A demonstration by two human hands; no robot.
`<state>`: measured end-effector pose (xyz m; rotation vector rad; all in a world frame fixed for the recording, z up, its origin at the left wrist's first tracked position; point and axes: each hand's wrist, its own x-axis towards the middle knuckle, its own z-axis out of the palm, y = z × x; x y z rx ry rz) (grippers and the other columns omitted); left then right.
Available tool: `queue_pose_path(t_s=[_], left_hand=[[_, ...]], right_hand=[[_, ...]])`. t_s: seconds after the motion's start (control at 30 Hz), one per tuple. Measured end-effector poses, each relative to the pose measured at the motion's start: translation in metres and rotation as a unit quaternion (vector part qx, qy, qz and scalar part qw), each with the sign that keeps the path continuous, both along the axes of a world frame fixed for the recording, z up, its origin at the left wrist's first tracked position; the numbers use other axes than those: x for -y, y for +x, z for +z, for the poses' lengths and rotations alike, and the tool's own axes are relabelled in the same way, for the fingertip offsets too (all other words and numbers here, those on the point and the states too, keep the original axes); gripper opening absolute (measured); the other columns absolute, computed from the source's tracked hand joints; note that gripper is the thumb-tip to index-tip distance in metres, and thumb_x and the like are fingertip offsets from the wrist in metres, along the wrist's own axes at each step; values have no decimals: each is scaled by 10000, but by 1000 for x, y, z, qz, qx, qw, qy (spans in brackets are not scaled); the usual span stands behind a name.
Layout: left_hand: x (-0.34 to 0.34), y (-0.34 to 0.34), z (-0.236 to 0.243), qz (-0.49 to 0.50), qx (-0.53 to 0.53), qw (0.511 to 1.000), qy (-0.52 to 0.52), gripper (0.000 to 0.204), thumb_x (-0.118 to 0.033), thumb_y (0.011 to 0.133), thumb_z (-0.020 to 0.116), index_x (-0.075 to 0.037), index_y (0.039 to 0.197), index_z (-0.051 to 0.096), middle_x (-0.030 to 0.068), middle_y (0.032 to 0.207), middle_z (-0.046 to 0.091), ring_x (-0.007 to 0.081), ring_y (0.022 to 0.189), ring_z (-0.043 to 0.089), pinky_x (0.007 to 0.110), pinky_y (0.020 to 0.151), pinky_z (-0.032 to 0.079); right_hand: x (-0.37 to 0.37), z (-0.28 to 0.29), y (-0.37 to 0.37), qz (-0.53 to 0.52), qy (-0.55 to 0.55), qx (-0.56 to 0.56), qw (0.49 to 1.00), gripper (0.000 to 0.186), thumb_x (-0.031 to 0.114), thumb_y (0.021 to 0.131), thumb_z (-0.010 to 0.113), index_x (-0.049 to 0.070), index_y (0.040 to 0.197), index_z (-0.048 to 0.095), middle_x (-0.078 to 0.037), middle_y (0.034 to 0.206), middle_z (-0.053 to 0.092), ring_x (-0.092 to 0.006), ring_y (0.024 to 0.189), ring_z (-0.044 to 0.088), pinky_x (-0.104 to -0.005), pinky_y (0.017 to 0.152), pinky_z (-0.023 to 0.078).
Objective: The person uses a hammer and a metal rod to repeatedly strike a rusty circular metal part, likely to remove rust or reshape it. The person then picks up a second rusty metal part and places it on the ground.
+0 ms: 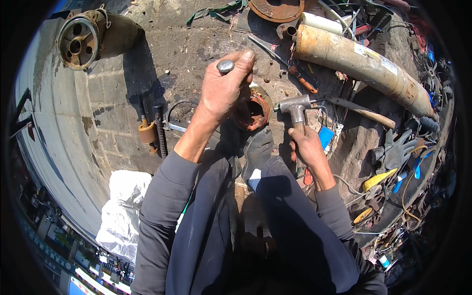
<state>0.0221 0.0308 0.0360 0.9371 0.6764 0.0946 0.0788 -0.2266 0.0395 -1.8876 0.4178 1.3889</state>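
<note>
My left hand (227, 88) is wrapped round a metal punch (225, 66), its round head showing above the fist and its lower part hidden. Below that fist a rusty cylindrical part (263, 112) with a dark opening sits by my shoes; whether the punch touches it I cannot tell. My right hand (306, 145) grips a steel hammer (293, 104) by its shaft, the head to the right of the rusty part.
A flanged cylinder (112, 37) lies upper left, a long rusty pipe (358, 65) upper right, with pliers (301, 76) near it. A spindle (147, 133) and threaded bar lie left, a white bundle (124, 213) lower left. Gloves (396, 150), cables and scrap crowd the right.
</note>
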Motion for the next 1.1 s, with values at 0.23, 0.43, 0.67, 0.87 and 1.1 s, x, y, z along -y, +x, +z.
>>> queue_pose_path(t_s=[0.23, 0.43, 0.67, 0.87, 1.1], left_hand=[[-2, -4, -1, 12, -8, 998, -53, 434, -366, 1103, 555, -87, 772, 513, -27, 597, 413, 92, 506, 364, 277, 483, 313], [4, 1, -9, -34, -1, 999, -34, 398, -340, 1094, 581, -95, 784, 531, -47, 635, 436, 64, 525, 380, 248, 477, 317], [9, 6, -12, -83, 7, 996, 18, 387, -313, 1109, 556, -105, 788, 503, -55, 632, 401, 66, 514, 350, 251, 467, 297], [9, 18, -9, -161, -2, 986, 28, 431, -414, 1075, 609, -102, 786, 541, -67, 638, 421, 48, 536, 365, 238, 482, 292], [17, 27, -13, -196, 9, 974, 109, 468, -430, 1044, 656, -46, 776, 651, -54, 643, 531, 53, 613, 443, 290, 542, 384]], right_hand=[[2, -13, 5, -28, 14, -6, 999, 184, 202, 1023, 616, 29, 995, 561, -13, 666, 552, -126, 412, 499, -279, 395, 415], [3, -18, 3, -36, 7, -9, 999, 199, 214, 1024, 620, 29, 988, 556, -13, 668, 552, -131, 417, 500, -281, 394, 412], [3, -17, 1, -51, 10, -15, 999, 196, 216, 1027, 611, 35, 975, 557, -14, 657, 549, -135, 413, 501, -288, 394, 404], [9, -20, 3, -64, 44, -31, 996, 185, 217, 1022, 619, 57, 953, 560, -5, 642, 544, -126, 410, 496, -279, 391, 400], [3, -9, 11, -92, 47, -48, 993, 171, 222, 1016, 630, 87, 944, 554, 14, 636, 538, -104, 430, 495, -249, 396, 410]])
